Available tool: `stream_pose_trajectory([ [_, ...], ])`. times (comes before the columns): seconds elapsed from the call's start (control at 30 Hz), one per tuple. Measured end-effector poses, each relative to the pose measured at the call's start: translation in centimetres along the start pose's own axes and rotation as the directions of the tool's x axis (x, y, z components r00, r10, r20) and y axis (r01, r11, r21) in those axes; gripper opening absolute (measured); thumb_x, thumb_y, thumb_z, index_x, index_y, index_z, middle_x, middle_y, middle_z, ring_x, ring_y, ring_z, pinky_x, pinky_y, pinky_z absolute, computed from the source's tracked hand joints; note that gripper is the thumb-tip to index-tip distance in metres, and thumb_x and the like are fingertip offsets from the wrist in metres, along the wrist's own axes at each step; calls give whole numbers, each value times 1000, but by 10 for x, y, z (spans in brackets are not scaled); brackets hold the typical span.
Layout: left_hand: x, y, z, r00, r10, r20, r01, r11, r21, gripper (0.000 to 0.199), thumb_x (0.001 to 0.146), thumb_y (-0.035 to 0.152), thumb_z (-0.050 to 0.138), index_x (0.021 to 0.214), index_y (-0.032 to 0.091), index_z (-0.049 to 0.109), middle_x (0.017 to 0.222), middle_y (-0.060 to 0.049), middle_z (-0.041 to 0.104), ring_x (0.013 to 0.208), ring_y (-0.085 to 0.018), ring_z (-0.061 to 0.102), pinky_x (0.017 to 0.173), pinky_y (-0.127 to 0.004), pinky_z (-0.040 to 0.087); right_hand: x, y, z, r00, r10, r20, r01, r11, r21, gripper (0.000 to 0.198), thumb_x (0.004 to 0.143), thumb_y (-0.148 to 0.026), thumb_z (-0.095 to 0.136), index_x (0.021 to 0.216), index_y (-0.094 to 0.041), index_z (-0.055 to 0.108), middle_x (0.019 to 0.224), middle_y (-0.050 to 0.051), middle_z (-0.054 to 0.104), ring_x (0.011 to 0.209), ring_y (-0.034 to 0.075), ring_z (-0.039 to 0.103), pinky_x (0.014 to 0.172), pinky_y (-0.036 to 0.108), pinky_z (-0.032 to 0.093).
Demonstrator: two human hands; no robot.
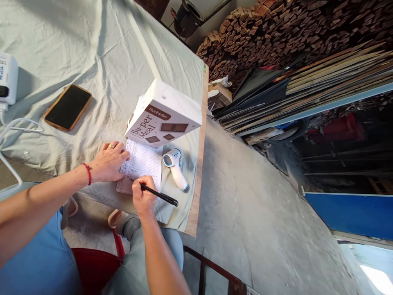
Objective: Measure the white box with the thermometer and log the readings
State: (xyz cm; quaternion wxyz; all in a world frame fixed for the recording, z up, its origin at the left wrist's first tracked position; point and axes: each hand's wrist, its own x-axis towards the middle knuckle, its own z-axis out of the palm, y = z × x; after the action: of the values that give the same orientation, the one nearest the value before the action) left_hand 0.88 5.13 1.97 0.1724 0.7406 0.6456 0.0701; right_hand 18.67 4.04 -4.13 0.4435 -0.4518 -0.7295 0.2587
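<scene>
In my right hand (143, 195) is a black pen (162, 196), its lower end hidden by my fingers, over a printed sheet of paper (147, 164) with rows of small text and writing. My left hand (111, 162) lies on the sheet's left edge and the cloth, palm down, fingers slightly bent and holding nothing. A white "Su-per Meal" box (166, 114) stands at the sheet's far end and covers part of it. Just right of the paper lies a white and blue infrared thermometer (176, 168).
A phone in an orange case (68, 107) lies on the pale tablecloth (123, 49). At the left edge stands a white device (7, 78) with a white cable (12, 127). The table's wooden edge (201, 143) runs along the right. Stacked firewood (260, 37) is beyond the concrete floor.
</scene>
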Motion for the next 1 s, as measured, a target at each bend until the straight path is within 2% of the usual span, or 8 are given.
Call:
stream_pose_trajectory([
  [0.2, 0, 0, 0, 1000, 1, -6, -1, 1000, 2, 40, 69, 33, 67, 106, 17, 62, 118, -14, 50, 117, -33, 42, 94, -46, 35, 0, 1, -1, 999, 41, -29, -41, 999, -17, 24, 85, -30, 48, 67, -16, 48, 60, -1, 49, 56, 7, 45, 56, 18, 40],
  [0.43, -1, 1, 0, 1000, 5, -11, -5, 1000, 0, 40, 68, 33, 67, 105, 17, 62, 118, -14, 50, 117, -34, 43, 94, -47, 36, -2, 0, 1, 1000, 13, -22, -14, 999, -41, 23, 86, -28, 47, 66, -16, 46, 60, -1, 48, 56, 7, 43, 55, 19, 38],
  [0.63, 8, -14, -7, 1000, -21, -11, 20, 996, -82, 37, 72, 33, 65, 105, 17, 63, 112, -12, 56, 114, -31, 46, 96, -45, 39, 6, -1, -17, 966, -145, -213, 109, 979, -173, 13, 89, -23, 52, 81, -14, 55, 73, 1, 56, 68, 8, 53, 67, 20, 44],
  [0.73, 19, -29, -16, 992, -94, -88, 79, 984, -161, 37, 75, 32, 61, 107, 14, 60, 108, -12, 59, 109, -29, 51, 98, -43, 41, 21, 6, -32, 972, -189, -137, 132, 929, -346, 10, 86, -18, 54, 90, -14, 62, 83, 4, 61, 76, 10, 55, 73, 23, 43],
  [0.87, 34, -38, -27, 953, -171, -250, 101, 958, -269, 57, 74, 31, 59, 126, 10, 48, 121, -16, 54, 115, -29, 51, 100, -43, 42, 39, 21, -32, 985, -173, -1, 142, 811, -568, 19, 81, -13, 52, 86, -17, 70, 82, 5, 62, 80, 15, 51, 76, 28, 34],
  [0.93, 42, -37, -27, 936, -199, -291, 107, 947, -302, 68, 73, 30, 59, 134, 9, 40, 128, -19, 49, 121, -31, 49, 102, -46, 41, 45, 27, -25, 985, -166, 49, 164, 802, -574, 21, 82, -15, 51, 85, -18, 72, 81, 5, 63, 81, 16, 50, 77, 29, 32],
  [1.0, 52, -37, -23, 932, -189, -310, 77, 938, -338, 76, 72, 29, 59, 140, 8, 31, 138, -22, 44, 130, -34, 43, 108, -51, 35, 50, 32, -21, 986, -163, 27, 152, 826, -543, 23, 84, -18, 51, 90, -19, 73, 87, 6, 64, 85, 16, 52, 81, 29, 33],
])
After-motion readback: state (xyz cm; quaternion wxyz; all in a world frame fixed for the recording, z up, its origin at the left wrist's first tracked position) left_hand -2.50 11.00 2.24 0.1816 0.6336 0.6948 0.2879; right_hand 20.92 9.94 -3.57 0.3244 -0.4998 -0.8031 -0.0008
